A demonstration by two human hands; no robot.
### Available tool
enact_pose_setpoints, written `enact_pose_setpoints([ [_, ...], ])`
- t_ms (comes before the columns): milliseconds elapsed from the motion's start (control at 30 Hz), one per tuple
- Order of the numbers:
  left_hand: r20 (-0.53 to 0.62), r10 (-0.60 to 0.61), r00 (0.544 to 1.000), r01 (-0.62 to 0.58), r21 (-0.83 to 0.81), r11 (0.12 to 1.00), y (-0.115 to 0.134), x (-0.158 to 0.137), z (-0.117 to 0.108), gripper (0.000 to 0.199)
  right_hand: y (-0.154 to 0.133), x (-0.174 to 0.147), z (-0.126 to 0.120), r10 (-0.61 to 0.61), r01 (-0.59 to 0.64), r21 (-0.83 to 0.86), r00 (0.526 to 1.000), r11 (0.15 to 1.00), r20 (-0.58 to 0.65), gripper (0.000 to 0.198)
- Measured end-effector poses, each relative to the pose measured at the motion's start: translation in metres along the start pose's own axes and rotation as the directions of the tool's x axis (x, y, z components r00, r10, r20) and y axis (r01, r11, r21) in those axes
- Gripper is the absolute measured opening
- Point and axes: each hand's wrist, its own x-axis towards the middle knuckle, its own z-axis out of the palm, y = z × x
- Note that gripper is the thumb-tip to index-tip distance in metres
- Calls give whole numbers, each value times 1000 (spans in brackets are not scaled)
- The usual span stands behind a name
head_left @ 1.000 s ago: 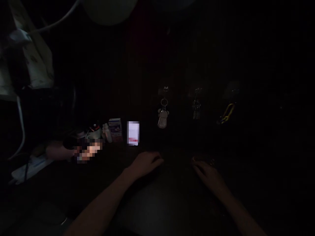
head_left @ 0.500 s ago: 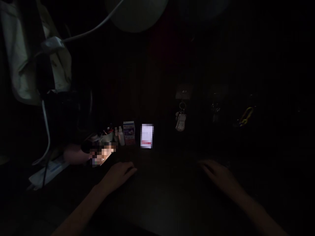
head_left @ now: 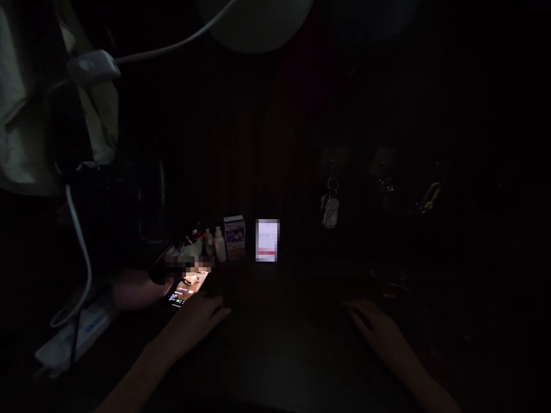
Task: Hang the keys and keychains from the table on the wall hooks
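In the dim light my left hand point(head_left: 202, 314) rests low on the dark tabletop point(head_left: 279, 344), thumb apart from the fingers and nothing visible in it. Just behind it lies a phone point(head_left: 183, 292) with a lit screen; the hand overlaps its near edge in this view. Over on the right, my right hand point(head_left: 374, 323) is also on the dark surface, its thumb and fingers apart and apparently holding nothing. Its fingertips are hard to make out in the dark.
Two small white bottles point(head_left: 220, 245) and a carton point(head_left: 235, 238) stand beside a bright, blurred-out white panel point(head_left: 267, 240). Keychains point(head_left: 330, 211) hang behind. At left are a power strip point(head_left: 73, 338), a rounded pink object point(head_left: 134, 289), a pale bag point(head_left: 21, 132) and a white cord switch point(head_left: 94, 66).
The view has shifted, so the background things sit further right. My left hand has moved left, closer to the phone, and more of the lit screen shows. Both hands stay open.
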Motion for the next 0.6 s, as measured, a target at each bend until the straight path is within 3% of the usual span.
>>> enact_pose_setpoints([
  [333, 84, -67, 994, 72, -62, 995, -27, -18, -2, 33, 8, -1, 7, -4, -3, -74, 996, 997, -86, 28],
  [600, 139, -57, 989, 69, -82, 994, -27, -20, -10, 33, 12, -2, 8, 44, -50, -117, 998, 992, -52, 29],
])
